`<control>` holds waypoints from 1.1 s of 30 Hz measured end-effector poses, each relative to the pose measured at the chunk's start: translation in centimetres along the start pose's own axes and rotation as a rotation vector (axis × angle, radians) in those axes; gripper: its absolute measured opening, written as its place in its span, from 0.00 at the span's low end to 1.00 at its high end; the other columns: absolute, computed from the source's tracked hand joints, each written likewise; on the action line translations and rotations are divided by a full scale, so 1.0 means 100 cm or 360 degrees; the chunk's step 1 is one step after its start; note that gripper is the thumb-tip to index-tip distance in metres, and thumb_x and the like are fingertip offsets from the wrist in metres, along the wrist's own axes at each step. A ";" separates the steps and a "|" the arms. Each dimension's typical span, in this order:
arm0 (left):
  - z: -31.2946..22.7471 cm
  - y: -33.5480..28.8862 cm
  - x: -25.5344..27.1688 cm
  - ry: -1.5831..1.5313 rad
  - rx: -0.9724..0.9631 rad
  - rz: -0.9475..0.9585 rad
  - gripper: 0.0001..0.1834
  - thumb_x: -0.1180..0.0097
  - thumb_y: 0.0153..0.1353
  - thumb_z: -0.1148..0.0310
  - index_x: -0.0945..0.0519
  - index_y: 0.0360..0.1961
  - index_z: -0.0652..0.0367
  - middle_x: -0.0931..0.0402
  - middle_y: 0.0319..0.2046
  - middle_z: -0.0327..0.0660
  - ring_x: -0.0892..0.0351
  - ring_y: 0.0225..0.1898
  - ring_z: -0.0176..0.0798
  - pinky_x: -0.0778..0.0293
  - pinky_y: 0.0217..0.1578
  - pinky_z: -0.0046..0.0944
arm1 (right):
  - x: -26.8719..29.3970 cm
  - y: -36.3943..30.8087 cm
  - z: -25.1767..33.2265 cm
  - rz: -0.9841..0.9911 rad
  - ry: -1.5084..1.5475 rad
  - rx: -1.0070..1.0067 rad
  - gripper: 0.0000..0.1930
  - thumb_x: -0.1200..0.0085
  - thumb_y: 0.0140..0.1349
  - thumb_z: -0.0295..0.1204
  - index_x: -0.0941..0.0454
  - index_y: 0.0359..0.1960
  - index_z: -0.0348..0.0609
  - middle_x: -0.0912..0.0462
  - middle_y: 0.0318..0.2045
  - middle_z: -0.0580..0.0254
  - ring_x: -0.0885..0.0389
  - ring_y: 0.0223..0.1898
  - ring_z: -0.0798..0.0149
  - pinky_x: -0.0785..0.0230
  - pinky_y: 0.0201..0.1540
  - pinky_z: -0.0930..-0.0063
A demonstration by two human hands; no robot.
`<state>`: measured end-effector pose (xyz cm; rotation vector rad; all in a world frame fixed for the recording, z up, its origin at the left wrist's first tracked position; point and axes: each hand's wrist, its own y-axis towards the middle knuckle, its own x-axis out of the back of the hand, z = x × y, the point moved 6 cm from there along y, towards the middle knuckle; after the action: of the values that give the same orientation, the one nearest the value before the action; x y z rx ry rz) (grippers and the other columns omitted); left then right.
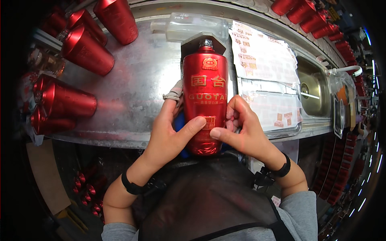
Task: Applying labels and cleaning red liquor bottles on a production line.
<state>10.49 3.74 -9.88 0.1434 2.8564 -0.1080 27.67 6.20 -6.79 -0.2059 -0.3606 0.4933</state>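
A glossy red bottle [204,107] with raised gold lettering lies or leans before me, its neck pointing away. Behind the neck is a dark angular holder [219,45]. My left hand [168,130] grips the bottle's left side, thumb flat on its lower front. Pale wrapping [172,95] covers a fingertip of that hand. On the other side, my right hand [246,130] has its thumb pressed at the edge of a small gold-framed label [210,121]. Its other fingers curl against the bottle's right side, their tips partly hidden.
Several red bottles [89,50] stand at the left of the metal worktop [140,72]. A clear glass bottle [197,27] lies at the back. Printed label sheets [263,56] are spread to the right, beside a steel sink [311,86]. More red bottles [307,16] line the far right.
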 end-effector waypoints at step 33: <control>0.005 -0.022 0.013 0.0129 -0.0125 0.0106 0.51 0.30 0.58 0.67 0.50 0.73 0.72 0.46 0.72 0.55 0.46 0.73 0.45 0.48 0.70 0.40 | 0.006 -0.004 0.080 -0.0400 -0.0788 0.0782 0.10 0.35 0.53 0.19 0.21 0.37 0.36 0.19 0.31 0.53 0.18 0.30 0.56 0.27 0.33 0.69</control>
<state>9.10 1.64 -10.58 0.2315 2.9274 0.0238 25.24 6.94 0.83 0.4435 -0.7227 0.3656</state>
